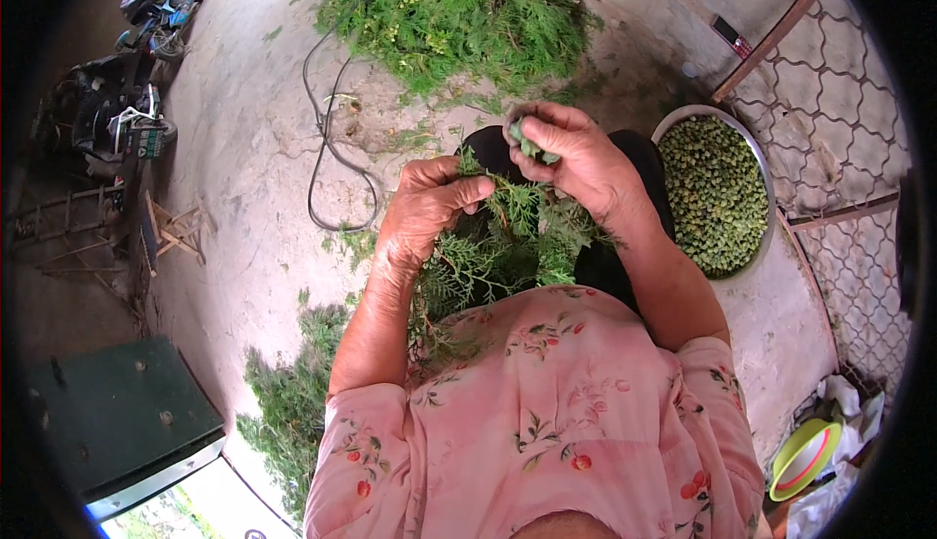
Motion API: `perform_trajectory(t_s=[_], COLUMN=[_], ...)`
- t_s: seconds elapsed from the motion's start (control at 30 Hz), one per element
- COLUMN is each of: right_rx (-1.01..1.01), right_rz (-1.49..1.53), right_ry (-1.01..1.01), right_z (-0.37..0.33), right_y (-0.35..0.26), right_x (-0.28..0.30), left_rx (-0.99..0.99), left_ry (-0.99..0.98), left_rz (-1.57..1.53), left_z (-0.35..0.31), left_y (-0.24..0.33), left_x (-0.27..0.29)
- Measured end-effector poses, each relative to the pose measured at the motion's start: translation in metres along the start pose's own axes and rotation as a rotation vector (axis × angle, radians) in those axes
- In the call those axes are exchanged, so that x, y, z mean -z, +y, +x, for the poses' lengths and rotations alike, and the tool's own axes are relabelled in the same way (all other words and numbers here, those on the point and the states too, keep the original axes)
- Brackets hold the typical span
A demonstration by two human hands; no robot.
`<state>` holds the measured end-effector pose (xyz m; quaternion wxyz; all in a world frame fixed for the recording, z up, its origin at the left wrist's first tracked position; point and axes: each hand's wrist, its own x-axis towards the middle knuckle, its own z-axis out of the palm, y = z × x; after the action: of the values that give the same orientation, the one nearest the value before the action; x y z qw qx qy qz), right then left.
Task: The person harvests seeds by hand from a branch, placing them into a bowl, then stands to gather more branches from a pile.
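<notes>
My left hand [425,205] pinches a leafy evergreen sprig [517,209] between thumb and fingers, above my lap. The sprig's flat green fronds spread down to the right and over my dark trousers. Close by on the right, and slightly higher, my right hand [584,163] is closed around a few small green cones [535,141], which show between thumb and fingers. Just right of my knee stands a round metal basin [769,188] filled with many similar green cones [712,198].
A large heap of evergreen branches [459,17] lies ahead on the concrete floor; another pile [293,393] is at my left. A black cable [322,149] loops across the floor. Farther left are a wooden stool [171,232] and a dark green box [117,412]. A yellow-green bowl [805,459] sits lower right.
</notes>
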<state>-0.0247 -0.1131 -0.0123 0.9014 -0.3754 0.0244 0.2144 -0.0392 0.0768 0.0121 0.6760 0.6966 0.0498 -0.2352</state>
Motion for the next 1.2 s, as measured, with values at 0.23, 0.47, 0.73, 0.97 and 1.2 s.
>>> perform_trajectory(t_s=[0.23, 0.47, 0.73, 0.97, 1.2], right_rx=[0.166, 0.34, 0.044, 0.151, 0.09], right_rz=[0.27, 0.381, -0.31, -0.393, -0.196], right_ry=[0.004, 0.144, 0.02, 0.13, 0.056], right_z=[0.005, -0.011, -0.03, 0.0, 0.008], right_y=[-0.017, -0.037, -0.011, 0.022, 0.036], right_x=[0.014, 0.041, 0.012, -0.01, -0.017], left_rx=[-0.062, -0.1, -0.046, 0.004, -0.03], left_ry=[-0.021, 0.079, 0.12, 0.132, 0.139], left_rz=[-0.006, -0.148, -0.245, -0.341, -0.357], left_z=[0.0, 0.01, 0.01, 0.009, 0.003], left_y=[0.002, -0.007, 0.001, 0.001, -0.004], left_x=[-0.004, 0.014, 0.013, -0.002, -0.002])
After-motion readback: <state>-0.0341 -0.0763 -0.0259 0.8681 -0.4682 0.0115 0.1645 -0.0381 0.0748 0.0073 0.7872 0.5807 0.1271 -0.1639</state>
